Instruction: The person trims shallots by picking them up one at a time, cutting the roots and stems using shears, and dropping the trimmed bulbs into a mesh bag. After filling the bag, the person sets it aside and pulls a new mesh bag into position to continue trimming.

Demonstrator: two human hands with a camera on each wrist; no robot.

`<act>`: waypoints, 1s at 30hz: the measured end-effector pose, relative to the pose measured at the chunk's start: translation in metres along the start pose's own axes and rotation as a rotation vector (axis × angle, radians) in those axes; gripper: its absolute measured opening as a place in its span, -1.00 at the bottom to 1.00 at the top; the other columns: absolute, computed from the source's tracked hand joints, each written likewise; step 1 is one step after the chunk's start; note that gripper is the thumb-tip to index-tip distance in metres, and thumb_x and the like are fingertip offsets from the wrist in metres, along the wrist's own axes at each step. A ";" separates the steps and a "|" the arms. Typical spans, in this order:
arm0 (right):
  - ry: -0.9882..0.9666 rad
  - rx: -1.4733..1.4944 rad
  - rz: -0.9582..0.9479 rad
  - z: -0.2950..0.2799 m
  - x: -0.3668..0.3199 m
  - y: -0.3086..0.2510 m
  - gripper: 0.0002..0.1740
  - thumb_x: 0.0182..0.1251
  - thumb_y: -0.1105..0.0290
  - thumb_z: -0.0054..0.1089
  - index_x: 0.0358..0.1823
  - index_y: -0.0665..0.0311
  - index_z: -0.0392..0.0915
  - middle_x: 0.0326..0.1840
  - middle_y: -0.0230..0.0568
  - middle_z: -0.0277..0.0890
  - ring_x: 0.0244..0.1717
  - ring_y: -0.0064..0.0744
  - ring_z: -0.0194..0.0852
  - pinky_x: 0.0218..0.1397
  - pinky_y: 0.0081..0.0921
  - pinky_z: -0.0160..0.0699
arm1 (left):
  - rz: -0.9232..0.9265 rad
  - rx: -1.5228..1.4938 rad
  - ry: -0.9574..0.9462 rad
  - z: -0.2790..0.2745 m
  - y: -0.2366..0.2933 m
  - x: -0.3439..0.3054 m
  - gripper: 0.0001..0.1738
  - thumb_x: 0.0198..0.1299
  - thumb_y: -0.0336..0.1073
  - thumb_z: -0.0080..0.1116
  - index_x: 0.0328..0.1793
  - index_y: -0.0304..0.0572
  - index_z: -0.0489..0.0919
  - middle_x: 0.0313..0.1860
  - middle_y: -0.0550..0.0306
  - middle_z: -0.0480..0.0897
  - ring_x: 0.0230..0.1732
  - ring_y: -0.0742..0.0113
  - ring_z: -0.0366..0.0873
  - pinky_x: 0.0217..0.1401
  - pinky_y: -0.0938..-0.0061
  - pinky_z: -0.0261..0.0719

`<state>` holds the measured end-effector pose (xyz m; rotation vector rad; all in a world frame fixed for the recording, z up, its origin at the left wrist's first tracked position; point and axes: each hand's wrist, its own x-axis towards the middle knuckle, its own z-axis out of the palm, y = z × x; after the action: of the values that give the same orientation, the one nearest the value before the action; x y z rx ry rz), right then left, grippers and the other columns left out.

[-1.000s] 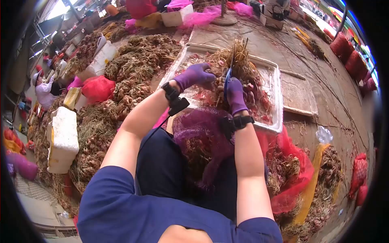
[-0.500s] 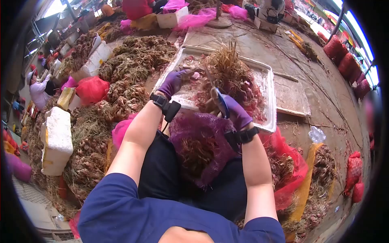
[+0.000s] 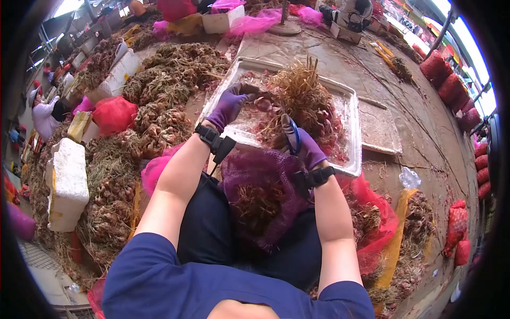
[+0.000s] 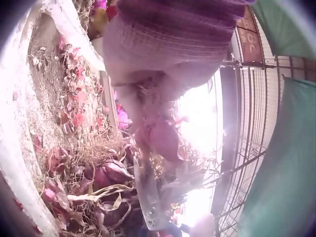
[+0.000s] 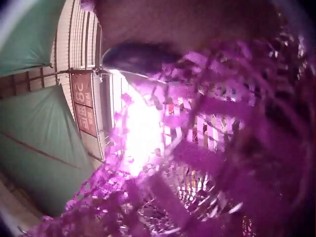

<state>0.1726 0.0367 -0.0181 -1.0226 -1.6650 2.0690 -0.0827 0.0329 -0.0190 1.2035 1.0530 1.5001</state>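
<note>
Over tray (image 3: 355,133), shallot (image 4: 165,140) at fingertips (image 3: 251,89) of pinching left hand (image 3: 229,105), right hand (image 3: 310,150) gripping scissors (image 3: 297,139)

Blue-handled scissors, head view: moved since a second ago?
Yes: the blue-handled scissors have come back, closer to the near rim of the white foam tray.

Bulb (image 3: 263,105): one, reddish-purple, motion-blurred at close range; pinched in the left hand (image 3: 229,106), over a white tray (image 3: 355,135).
Scissors (image 3: 295,140): one pair, blue-handled, gripped in the right hand (image 3: 309,149); metal blade near the bulb, opening unclear.
Heaped bulbs (image 3: 308,95): purplish, dry straw-coloured stalks attached; piled in the tray.
</note>
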 end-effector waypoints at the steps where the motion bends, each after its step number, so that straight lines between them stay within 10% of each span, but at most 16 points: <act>1: -0.035 0.054 0.046 -0.006 0.006 0.004 0.00 0.10 -0.52 -0.19 -0.10 0.48 0.44 -0.30 -0.07 0.57 -0.45 -0.38 0.54 -0.44 -0.58 0.48 | 0.000 0.004 0.001 -0.003 0.000 -0.001 -0.77 0.21 -0.52 0.11 0.00 -0.32 0.57 -0.10 0.10 0.63 -0.09 0.39 0.54 0.04 0.55 0.47; 6: -0.178 0.258 0.232 -0.017 0.019 0.006 -0.25 0.13 -0.34 0.07 -0.23 0.35 0.43 -0.39 -0.31 0.52 -0.54 -0.63 0.45 -0.62 -0.79 0.29 | -0.021 -0.093 0.096 -0.038 -0.004 -0.002 -0.73 0.22 -0.52 0.08 0.07 -0.31 0.53 -0.06 0.11 0.62 -0.06 0.40 0.54 0.09 0.53 0.45; 9: 0.152 -0.025 -0.084 0.016 -0.001 -0.009 -0.44 0.12 -0.15 0.24 -0.27 0.27 0.42 -0.43 -0.32 0.49 -0.52 -0.54 0.44 -0.54 -0.63 0.37 | 0.032 0.001 0.112 -0.029 0.005 -0.011 -0.69 0.23 -0.53 0.06 0.12 -0.29 0.50 -0.07 0.14 0.62 -0.09 0.43 0.53 0.05 0.55 0.47; 11: 0.522 -0.369 -0.656 0.023 0.015 -0.011 -0.52 0.10 -0.01 0.34 -0.21 0.24 0.46 -0.43 -0.24 0.49 -0.44 -0.41 0.48 -0.38 -0.48 0.43 | 0.041 0.140 -0.044 -0.007 0.021 -0.026 -0.64 0.24 -0.56 0.02 0.18 -0.30 0.48 -0.05 0.15 0.62 -0.07 0.45 0.54 0.08 0.56 0.47; 15: 0.653 -0.573 -0.857 0.021 0.031 -0.016 -0.61 0.08 0.17 0.38 -0.24 0.31 0.50 -0.42 -0.19 0.50 -0.41 -0.37 0.45 -0.27 -0.46 0.43 | 0.023 0.041 -0.143 0.037 0.044 -0.043 -0.57 0.25 -0.59 -0.05 0.28 -0.35 0.38 -0.01 0.07 0.59 0.00 0.41 0.54 0.13 0.57 0.46; 19: 0.470 -0.097 -0.545 0.026 0.028 -0.021 -0.76 0.10 0.40 0.37 -0.22 0.29 0.56 -0.40 -0.46 0.52 -0.39 -0.71 0.41 -0.32 -0.65 0.40 | 0.086 0.077 -0.056 0.043 0.028 -0.038 -0.55 0.28 -0.35 0.06 0.28 -0.34 0.36 0.03 0.10 0.58 0.02 0.39 0.52 0.09 0.49 0.48; 23: 0.426 0.182 -0.607 0.019 0.036 -0.016 -0.79 0.11 0.43 0.36 -0.22 0.25 0.58 -0.40 -0.53 0.52 -0.42 -0.77 0.38 -0.35 -0.70 0.38 | -0.294 -0.167 -0.255 0.049 0.026 -0.044 -0.55 0.32 -0.17 0.06 0.24 -0.25 0.39 -0.03 0.18 0.59 -0.04 0.45 0.54 0.02 0.50 0.51; 27: 0.581 -0.102 -0.708 0.012 0.038 -0.013 -0.75 0.07 0.37 0.39 -0.25 0.28 0.57 -0.45 -0.41 0.53 -0.44 -0.63 0.42 -0.33 -0.64 0.41 | -0.164 -0.230 -0.201 0.065 0.013 -0.042 -0.67 0.38 -0.20 -0.04 0.16 -0.20 0.46 -0.09 0.24 0.59 -0.15 0.43 0.57 -0.03 0.51 0.55; 30: 0.962 -0.840 -0.917 0.008 0.045 -0.013 -0.75 0.09 0.27 0.35 -0.37 0.30 0.55 -0.50 -0.08 0.53 -0.50 -0.23 0.49 -0.34 -0.44 0.46 | -0.202 -0.190 -0.053 0.060 -0.009 -0.032 -0.68 0.37 -0.28 -0.05 0.18 -0.24 0.44 -0.07 0.15 0.59 -0.10 0.40 0.58 0.01 0.44 0.58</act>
<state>0.1332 0.0624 -0.0203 -0.9103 -1.8328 0.1794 -0.0192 0.0078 -0.0252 0.9692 0.9443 1.3705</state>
